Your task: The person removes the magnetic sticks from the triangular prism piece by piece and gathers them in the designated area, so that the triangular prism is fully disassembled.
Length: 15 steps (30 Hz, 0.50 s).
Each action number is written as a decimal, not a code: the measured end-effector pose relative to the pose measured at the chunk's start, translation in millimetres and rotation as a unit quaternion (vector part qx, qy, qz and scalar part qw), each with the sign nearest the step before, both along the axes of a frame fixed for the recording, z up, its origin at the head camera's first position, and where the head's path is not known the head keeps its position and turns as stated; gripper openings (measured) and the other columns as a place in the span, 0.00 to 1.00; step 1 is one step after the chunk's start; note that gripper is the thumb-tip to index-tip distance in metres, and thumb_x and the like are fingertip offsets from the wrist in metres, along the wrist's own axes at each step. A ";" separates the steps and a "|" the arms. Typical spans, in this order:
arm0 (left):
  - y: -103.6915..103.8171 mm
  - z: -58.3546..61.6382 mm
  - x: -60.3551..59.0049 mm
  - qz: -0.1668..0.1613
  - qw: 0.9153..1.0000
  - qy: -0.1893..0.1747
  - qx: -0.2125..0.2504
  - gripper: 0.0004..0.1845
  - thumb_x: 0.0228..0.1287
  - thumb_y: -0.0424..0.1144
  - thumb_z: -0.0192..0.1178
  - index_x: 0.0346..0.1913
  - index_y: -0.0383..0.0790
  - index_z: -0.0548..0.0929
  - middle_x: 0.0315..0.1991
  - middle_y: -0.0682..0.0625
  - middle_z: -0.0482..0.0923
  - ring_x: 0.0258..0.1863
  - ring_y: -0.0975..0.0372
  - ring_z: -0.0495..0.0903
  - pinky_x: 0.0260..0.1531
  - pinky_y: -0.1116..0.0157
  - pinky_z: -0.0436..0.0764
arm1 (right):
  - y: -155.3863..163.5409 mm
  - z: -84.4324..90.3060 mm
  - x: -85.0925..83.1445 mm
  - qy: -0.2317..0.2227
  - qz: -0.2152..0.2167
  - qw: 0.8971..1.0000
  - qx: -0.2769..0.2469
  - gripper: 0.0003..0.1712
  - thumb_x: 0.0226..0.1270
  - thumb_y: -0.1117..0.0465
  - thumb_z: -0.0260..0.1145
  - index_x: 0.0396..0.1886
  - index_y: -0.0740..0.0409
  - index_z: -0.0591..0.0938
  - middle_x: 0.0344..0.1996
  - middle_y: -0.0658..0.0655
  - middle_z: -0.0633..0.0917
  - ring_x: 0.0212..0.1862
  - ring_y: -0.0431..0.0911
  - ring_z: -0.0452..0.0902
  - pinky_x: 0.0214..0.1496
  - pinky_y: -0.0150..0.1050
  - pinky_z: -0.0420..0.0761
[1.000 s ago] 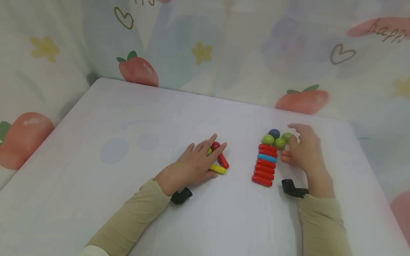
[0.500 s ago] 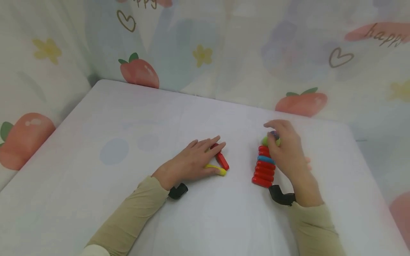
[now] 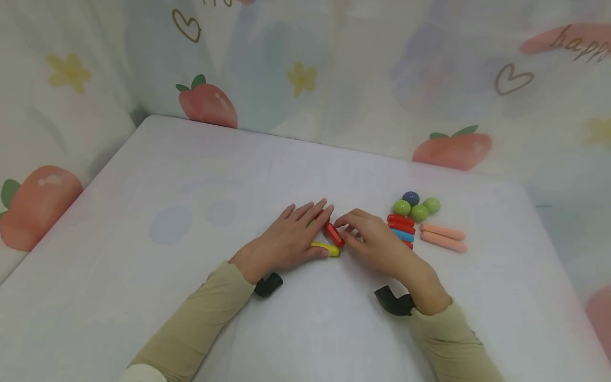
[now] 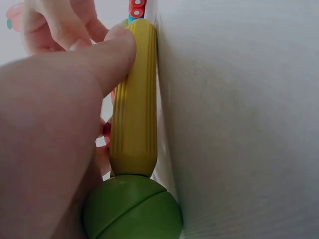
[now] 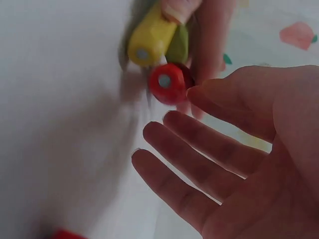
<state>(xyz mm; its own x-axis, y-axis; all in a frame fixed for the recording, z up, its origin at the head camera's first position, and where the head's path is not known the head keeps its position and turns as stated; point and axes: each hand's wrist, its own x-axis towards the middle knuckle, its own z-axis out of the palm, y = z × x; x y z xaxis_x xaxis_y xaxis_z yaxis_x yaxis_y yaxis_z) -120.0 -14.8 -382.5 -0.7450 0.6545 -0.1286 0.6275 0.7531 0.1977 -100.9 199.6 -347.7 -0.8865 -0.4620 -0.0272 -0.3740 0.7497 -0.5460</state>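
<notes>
My left hand lies flat on the table over a small cluster of pieces, fingers straight. Its thumb presses along a yellow stick, and a green ball sits under the palm. A red stick lies at the fingertips. My right hand reaches across from the right, fingers spread and relaxed. Its thumb tip touches the red stick's end, beside the end of the yellow stick.
A row of red sticks with one blue stick lies right of the hands. Three green balls and a dark blue ball sit at its far end. Two pink sticks lie further right. A patterned cloth wall rises behind the white table.
My right hand has moved left, from the balls and the stick row to the red stick by my left hand. The two pink sticks now show. The left hand has stayed put.
</notes>
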 end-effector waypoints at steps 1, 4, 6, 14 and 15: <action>0.2 0.1 0.0 -0.002 1.000 0.002 -0.001 0.48 0.70 0.68 0.46 0.81 0.50 0.39 0.82 0.53 0.37 0.80 0.55 0.46 0.77 0.46 0.50 | -2.1 -1.2 0.5 -0.005 0.006 1.000 -0.001 0.14 0.70 0.65 0.63 0.54 0.58 0.82 0.48 0.55 0.84 0.48 0.48 0.82 0.52 0.46 0.85; 0.0 0.2 0.5 -0.006 1.000 0.001 -0.002 0.49 0.69 0.68 0.46 0.81 0.50 0.38 0.82 0.52 0.37 0.80 0.54 0.46 0.77 0.46 0.50 | -6.3 -5.7 1.4 -0.004 0.022 1.000 0.000 0.17 0.68 0.66 0.66 0.55 0.59 0.81 0.47 0.55 0.84 0.46 0.47 0.81 0.50 0.44 0.85; -0.6 0.0 1.3 -0.009 1.000 -0.002 -0.001 0.50 0.68 0.69 0.47 0.81 0.49 0.38 0.82 0.51 0.37 0.80 0.54 0.46 0.77 0.45 0.51 | -7.7 -7.8 2.4 -0.001 0.030 1.000 0.000 0.17 0.67 0.67 0.66 0.55 0.59 0.81 0.47 0.55 0.84 0.46 0.47 0.81 0.50 0.43 0.85; -0.9 0.7 -0.7 -0.017 1.000 0.017 -0.004 0.52 0.67 0.70 0.49 0.81 0.47 0.39 0.82 0.50 0.38 0.80 0.53 0.48 0.76 0.45 0.53 | -10.7 -11.0 2.1 0.021 0.050 0.998 0.024 0.18 0.67 0.64 0.67 0.56 0.58 0.83 0.55 0.58 0.82 0.58 0.52 0.79 0.60 0.49 0.81; -0.8 0.8 -0.8 -0.017 1.000 0.016 -0.005 0.52 0.67 0.70 0.49 0.81 0.47 0.39 0.82 0.50 0.38 0.80 0.54 0.48 0.76 0.45 0.53 | -11.2 -11.9 1.8 0.024 0.051 0.998 0.027 0.18 0.67 0.64 0.67 0.56 0.58 0.83 0.55 0.58 0.82 0.59 0.52 0.78 0.61 0.50 0.81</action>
<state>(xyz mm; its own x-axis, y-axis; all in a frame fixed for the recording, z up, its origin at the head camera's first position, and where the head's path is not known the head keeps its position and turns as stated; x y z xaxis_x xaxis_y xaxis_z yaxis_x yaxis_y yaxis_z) -120.8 -15.6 -381.7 -0.7268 0.6776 -0.1121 0.6579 0.7337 0.1696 -99.0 188.5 -359.6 -0.8358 -0.5488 -0.0127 -0.4745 0.7339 -0.4861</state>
